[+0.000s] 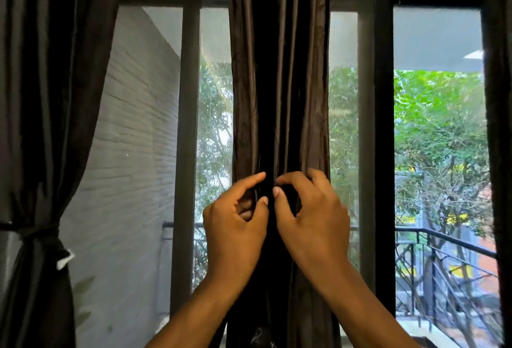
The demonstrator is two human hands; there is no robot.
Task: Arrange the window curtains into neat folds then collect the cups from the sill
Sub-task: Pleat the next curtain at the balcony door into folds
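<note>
A dark brown curtain (279,70) hangs gathered in vertical folds down the middle of the window. My left hand (235,225) pinches a fold of it between thumb and fingers at about mid height. My right hand (310,220) grips the folds beside it, fingers curled round the right edge of the cloth. The two hands almost touch. A second dark curtain (41,98) hangs at the left, tied back with a band (41,232). Another curtain edge (500,126) runs down the far right. No cups and no sill are in view.
Dark window frames (383,126) stand either side of the middle curtain. Outside are a white brick wall (130,153), a black balcony railing (443,245) and green trees (437,126).
</note>
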